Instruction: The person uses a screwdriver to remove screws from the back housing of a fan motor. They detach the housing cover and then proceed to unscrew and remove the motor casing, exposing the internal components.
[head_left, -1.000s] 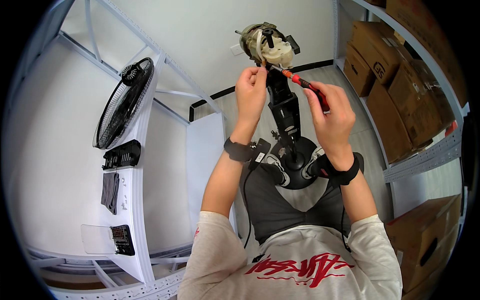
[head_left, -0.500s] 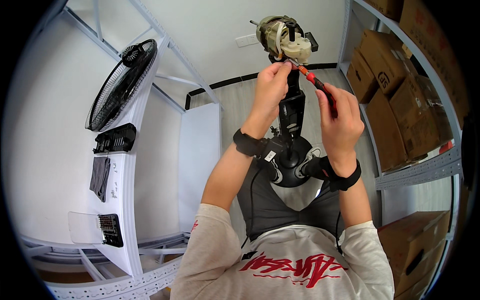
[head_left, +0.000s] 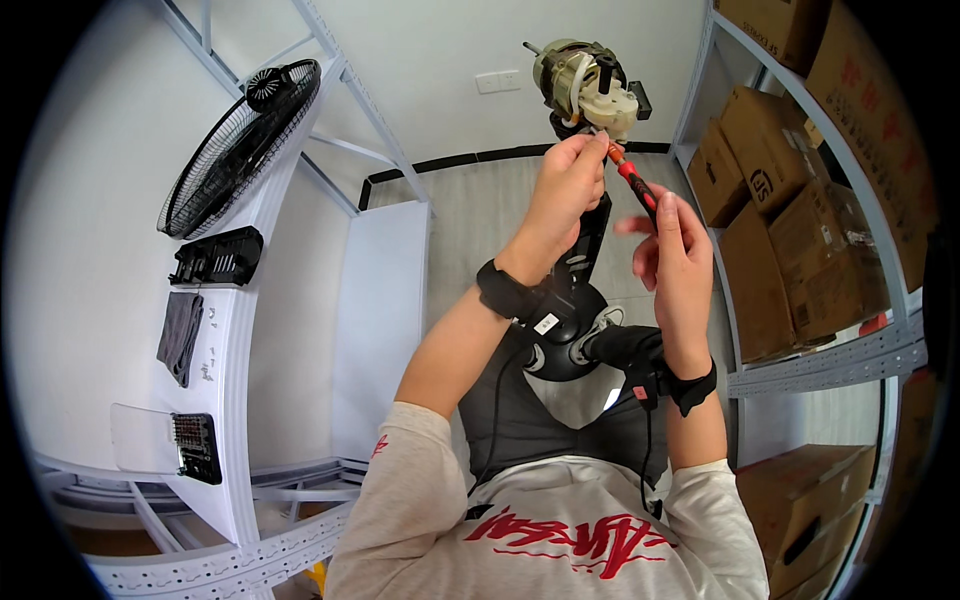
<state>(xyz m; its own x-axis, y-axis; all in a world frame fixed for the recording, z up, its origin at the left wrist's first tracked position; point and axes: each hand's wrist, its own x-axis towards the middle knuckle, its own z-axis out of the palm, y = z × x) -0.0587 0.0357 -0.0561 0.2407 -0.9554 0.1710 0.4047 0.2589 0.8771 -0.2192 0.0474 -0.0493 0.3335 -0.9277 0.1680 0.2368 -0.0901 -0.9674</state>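
The bare fan motor (head_left: 582, 85), olive-grey with a cream gear housing, stands on its black stand (head_left: 590, 235) in front of me. Just below the housing, my left hand (head_left: 568, 185) is closed in a pinch beside the tip of a red and black screwdriver (head_left: 637, 185). What lies between those fingertips is hidden. The screwdriver slants up and left, its orange shaft reaching the motor's underside. At the handle's lower end, my right hand (head_left: 680, 250) has thumb and index finger on it, while its other fingers are loosely spread.
On the white shelf to the left lie a black fan grille (head_left: 245, 150), a black plastic part (head_left: 217, 257), a grey cloth (head_left: 181, 338), several small screws (head_left: 208, 355) and a bit case (head_left: 197, 445). Cardboard boxes (head_left: 765, 150) fill the right-hand rack.
My right hand has loosened from its wrapped grip, and its fingers have spread around the handle end. The motor and both hands appear slightly farther right and lower in the view.
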